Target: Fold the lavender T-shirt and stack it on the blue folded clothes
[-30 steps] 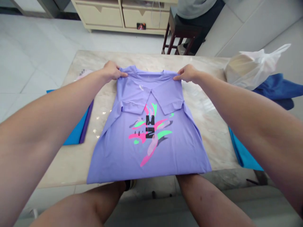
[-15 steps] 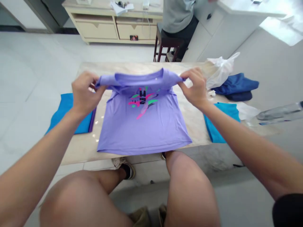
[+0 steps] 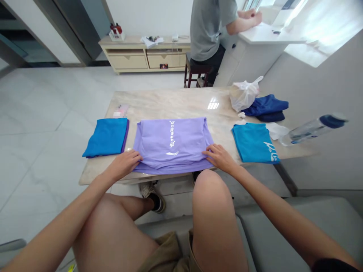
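A lavender T-shirt (image 3: 172,139) lies folded over on the table in front of me, with white lettering on the face that is up. Its collar and shoulder part rests near the front edge. My left hand (image 3: 129,161) pinches the folded cloth at its left front corner. At the opposite corner, my right hand (image 3: 219,156) grips the cloth between thumb and fingers. Left of the shirt is a folded blue garment (image 3: 109,136) with a purple one showing beneath it. A folded turquoise garment (image 3: 252,141) with white print lies to the right.
The marble-look table (image 3: 159,102) also carries a white plastic bag (image 3: 244,94), a dark blue garment (image 3: 266,105) and a clear bottle (image 3: 309,130) on the right. Beyond it, a person (image 3: 210,34) sits on a dark stool (image 3: 195,71) near a cream cabinet (image 3: 127,58).
The shirt's collar end, held up earlier with a colourful print showing, has come down toward me onto the lower part. Both hands moved down and nearer. The camera view has tilted up.
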Demonstrator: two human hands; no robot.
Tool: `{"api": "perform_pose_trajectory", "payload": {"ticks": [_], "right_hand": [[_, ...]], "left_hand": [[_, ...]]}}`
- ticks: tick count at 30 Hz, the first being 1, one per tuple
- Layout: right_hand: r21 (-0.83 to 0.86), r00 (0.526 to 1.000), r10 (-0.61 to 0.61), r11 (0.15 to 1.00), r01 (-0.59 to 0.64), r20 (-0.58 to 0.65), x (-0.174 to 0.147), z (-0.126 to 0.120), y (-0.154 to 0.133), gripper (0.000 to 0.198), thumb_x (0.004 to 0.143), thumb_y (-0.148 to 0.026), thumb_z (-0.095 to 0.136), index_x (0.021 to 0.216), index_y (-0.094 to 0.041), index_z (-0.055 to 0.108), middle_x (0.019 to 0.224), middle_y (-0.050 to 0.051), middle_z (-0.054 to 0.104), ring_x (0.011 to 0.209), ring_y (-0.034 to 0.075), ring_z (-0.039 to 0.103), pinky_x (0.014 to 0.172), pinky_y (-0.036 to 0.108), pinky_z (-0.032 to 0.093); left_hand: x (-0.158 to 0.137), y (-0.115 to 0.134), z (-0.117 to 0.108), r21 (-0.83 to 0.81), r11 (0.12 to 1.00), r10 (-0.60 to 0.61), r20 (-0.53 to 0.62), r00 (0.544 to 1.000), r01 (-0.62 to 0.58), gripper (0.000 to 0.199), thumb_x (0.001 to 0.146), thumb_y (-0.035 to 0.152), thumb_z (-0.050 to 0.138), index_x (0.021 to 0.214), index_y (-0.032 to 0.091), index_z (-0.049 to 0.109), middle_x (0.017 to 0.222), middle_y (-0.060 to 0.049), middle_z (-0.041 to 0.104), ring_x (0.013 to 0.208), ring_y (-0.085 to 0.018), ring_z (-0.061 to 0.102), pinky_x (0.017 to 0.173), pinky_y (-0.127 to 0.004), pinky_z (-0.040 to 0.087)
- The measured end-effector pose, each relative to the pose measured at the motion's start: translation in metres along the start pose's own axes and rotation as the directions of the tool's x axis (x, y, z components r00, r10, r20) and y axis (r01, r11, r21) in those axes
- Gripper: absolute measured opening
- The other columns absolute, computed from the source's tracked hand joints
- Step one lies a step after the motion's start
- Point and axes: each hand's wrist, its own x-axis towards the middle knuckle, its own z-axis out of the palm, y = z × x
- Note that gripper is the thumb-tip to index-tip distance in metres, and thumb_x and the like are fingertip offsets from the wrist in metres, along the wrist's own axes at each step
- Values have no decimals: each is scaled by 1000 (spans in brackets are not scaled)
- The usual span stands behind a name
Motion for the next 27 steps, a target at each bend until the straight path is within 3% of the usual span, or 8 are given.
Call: {"api": "perform_pose_trajectory", "payload": {"ticks": [3, 8, 11, 14, 18, 22, 25, 27], "right_hand": [[-5, 999, -20, 1000, 20, 32, 5, -4, 5, 26, 110, -19, 58, 112, -25, 83, 118, 14, 76, 111, 31, 67, 98, 45, 52], [24, 997, 75, 997, -75, -29, 2, -17, 6, 27, 112, -24, 57, 113, -25, 84, 117, 14, 79, 112, 32, 67, 101, 48, 52], [55, 993, 117, 992, -115, -34, -9, -23, 2, 26, 111, -24, 59, 113, -27, 85, 118, 13, 79, 113, 33, 67, 103, 50, 52], [64, 994, 94, 993, -97, 49, -20, -30, 0, 23, 108, -23, 63, 114, -26, 85, 119, 13, 80, 114, 34, 69, 103, 51, 54], [40, 983, 174, 984, -176, 51, -14, -61, 11, 27, 107, -26, 62, 122, -23, 84, 122, 14, 81, 119, 35, 71, 109, 51, 55], [33, 904, 425, 904, -426, 34, 24, -111, 36, 27, 106, -31, 64, 114, -18, 86, 112, 14, 85, 103, 32, 77, 100, 44, 59], [66, 828, 556, 826, -560, 67, 64, -132, 48, 30, 107, -31, 62, 115, -14, 86, 110, 13, 86, 97, 27, 79, 93, 34, 59], [60, 786, 615, 784, -618, 57, 85, -131, 48, 31, 107, -28, 61, 113, -12, 87, 109, 14, 87, 98, 26, 79, 91, 31, 58]], "left_hand": [[-1, -6, 0, -21, 1000, 0, -41, 999, -1, 22, 101, 31, 55, 96, 30, 76, 105, -11, 80, 105, -32, 73, 98, -48, 62], [-6, -6, -4, -88, 996, -29, -135, 990, 17, 30, 104, 42, 51, 99, 31, 78, 108, -12, 82, 108, -34, 73, 102, -52, 61], [-11, -3, -6, -121, 993, -31, -122, 992, 16, 30, 104, 41, 51, 98, 32, 79, 107, -12, 82, 108, -34, 74, 104, -53, 61], [-19, -3, -5, -133, 991, 1, -58, 998, -9, 27, 100, 36, 54, 98, 33, 81, 107, -11, 83, 106, -34, 75, 101, -53, 61], [-22, 6, -4, -160, 987, -38, -86, 996, 24, 25, 99, 40, 58, 104, 31, 81, 111, -10, 84, 107, -35, 77, 98, -50, 61], [2, 61, -2, -234, 964, -165, -146, 975, 128, 18, 100, 31, 62, 102, 30, 79, 109, -8, 83, 105, -31, 78, 95, -42, 61], [35, 134, 10, -285, 947, -197, -145, 970, 150, 17, 102, 21, 63, 105, 26, 78, 109, -7, 82, 108, -27, 76, 96, -38, 59], [60, 187, 23, -311, 937, -206, -131, 970, 157, 17, 105, 19, 63, 112, 23, 78, 113, -8, 80, 112, -26, 75, 99, -37, 58]]}}
